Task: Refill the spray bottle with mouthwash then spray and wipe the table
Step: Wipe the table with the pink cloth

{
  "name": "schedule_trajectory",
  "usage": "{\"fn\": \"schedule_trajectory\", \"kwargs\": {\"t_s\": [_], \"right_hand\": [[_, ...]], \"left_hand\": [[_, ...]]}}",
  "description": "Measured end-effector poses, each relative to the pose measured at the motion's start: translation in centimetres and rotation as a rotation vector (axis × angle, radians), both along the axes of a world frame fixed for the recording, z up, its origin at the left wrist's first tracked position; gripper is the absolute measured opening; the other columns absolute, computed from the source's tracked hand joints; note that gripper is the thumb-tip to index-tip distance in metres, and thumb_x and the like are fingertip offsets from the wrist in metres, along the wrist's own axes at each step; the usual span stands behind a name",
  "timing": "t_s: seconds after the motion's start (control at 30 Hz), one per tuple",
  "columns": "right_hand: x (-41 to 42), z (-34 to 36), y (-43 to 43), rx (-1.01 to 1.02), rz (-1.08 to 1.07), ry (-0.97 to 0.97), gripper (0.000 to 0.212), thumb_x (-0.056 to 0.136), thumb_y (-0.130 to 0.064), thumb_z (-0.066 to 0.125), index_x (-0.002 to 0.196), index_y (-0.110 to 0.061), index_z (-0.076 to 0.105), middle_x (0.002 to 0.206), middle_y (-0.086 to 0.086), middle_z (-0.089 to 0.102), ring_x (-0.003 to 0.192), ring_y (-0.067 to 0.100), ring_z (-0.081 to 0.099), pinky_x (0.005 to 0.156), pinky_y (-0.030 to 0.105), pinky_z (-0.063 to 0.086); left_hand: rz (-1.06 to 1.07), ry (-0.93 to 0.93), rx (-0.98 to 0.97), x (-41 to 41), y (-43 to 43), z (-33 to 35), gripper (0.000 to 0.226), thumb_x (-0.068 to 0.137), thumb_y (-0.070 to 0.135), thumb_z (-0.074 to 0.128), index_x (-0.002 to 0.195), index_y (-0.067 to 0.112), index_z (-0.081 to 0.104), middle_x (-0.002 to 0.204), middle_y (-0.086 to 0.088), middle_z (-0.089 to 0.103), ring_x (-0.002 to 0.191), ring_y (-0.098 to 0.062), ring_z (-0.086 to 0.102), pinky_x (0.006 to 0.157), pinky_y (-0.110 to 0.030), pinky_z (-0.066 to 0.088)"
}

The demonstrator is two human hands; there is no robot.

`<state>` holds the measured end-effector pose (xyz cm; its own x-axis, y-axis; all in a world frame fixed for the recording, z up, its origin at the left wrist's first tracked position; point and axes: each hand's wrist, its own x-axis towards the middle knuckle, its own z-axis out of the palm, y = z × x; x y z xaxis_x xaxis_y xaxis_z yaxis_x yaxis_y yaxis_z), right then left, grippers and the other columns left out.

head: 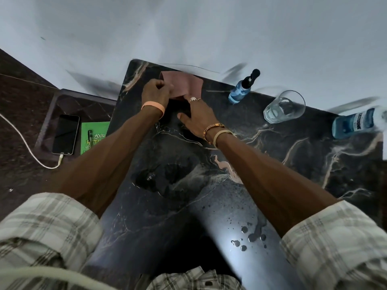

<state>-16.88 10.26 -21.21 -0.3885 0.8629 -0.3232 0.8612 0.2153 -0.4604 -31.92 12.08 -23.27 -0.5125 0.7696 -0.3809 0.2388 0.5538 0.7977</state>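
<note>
Pink cloth (pixel 184 83) lies at the far edge of the counter (pixel 293 160), upper middle of the frame, its long side running left to right along that edge. My left hand (pixel 156 92) is the grip that has it: fingers curled tight round the cloth's left end. My right hand (pixel 198 116) lies flatter against the cloth's near edge with the thumb spread wide. Its fingertips are hidden where they meet the fabric, so I cannot tell whether they pinch it or only press.

What matters for the wipe is direction. The wet lies below the cloth in the frame, toward my body: a puddle (pixel 150 178) left of centre, and scattered drops (pixel 251 237) at lower right. I judge the stroke must come straight down the frame, broadside on, so the cloth's full width sweeps the stone. My left hand sits more nearly above the puddle, while the drops lie under my right forearm, so each hand has its own patch.

To the right of the cloth, and apart from it, the spray bottle (pixel 240 91) stands with blue liquid inside. Further right are the glass (pixel 284 107) and then the mouthwash (pixel 356 124) at the frame's right edge. All three stand clear of a downward pull, so refilling and spraying look done and wiping is the step in hand.
</note>
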Motion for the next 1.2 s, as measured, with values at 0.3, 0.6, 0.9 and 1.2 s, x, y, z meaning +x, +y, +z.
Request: {"fn": "schedule_trajectory", "kwargs": {"t_s": [0.3, 0.6, 0.9, 1.2], "right_hand": [[4.3, 3.1, -6.4, 0.506, 0.008, 0.204, 0.068, 0.084, -0.018, 0.063, 0.146, -0.005, 0.040, 0.152, 0.015, 0.039, 0.145, 0.033, 0.029, 0.114, 0.055, 0.027], [11.9, 6.3, -19.4, 0.264, 0.066, 0.288, 0.041, 0.093, 0.000, 0.056, 0.133, -0.005, 0.058, 0.143, 0.012, 0.052, 0.129, 0.030, 0.053, 0.106, 0.049, 0.044], [19.3, 6.8, -25.5, 0.381, -0.104, 0.207, 0.075, 0.069, 0.013, 0.057, 0.142, 0.000, 0.047, 0.149, 0.019, 0.043, 0.139, 0.034, 0.041, 0.113, 0.048, 0.036], [27.3, 7.2, -27.1, 0.378, -0.259, 0.167, 0.091, 0.071, -0.038, 0.075, 0.150, -0.011, 0.037, 0.159, 0.014, 0.025, 0.148, 0.033, 0.019, 0.115, 0.055, 0.024]], "left_hand": [[0.053, -0.920, 0.089, 4.1, -8.6, 8.4, 0.053, 0.063, 0.014, 0.052, 0.112, -0.005, 0.061, 0.119, -0.024, 0.060, 0.110, -0.040, 0.056, 0.096, -0.052, 0.048], [0.153, -1.139, -0.214, 9.7, -17.9, 7.7, 0.056, 0.088, 0.028, 0.066, 0.128, -0.009, 0.054, 0.126, -0.028, 0.060, 0.118, -0.040, 0.058, 0.105, -0.053, 0.043], [-0.088, -0.957, -0.260, 18.9, -19.9, 9.4, 0.043, 0.085, -0.008, 0.061, 0.127, -0.007, 0.056, 0.111, -0.021, 0.064, 0.102, -0.030, 0.062, 0.096, -0.046, 0.051], [-0.308, -0.876, -0.285, 27.0, -20.4, 11.4, 0.030, 0.088, -0.001, 0.061, 0.118, -0.004, 0.061, 0.100, -0.016, 0.067, 0.091, -0.025, 0.066, 0.079, -0.037, 0.056]]}}
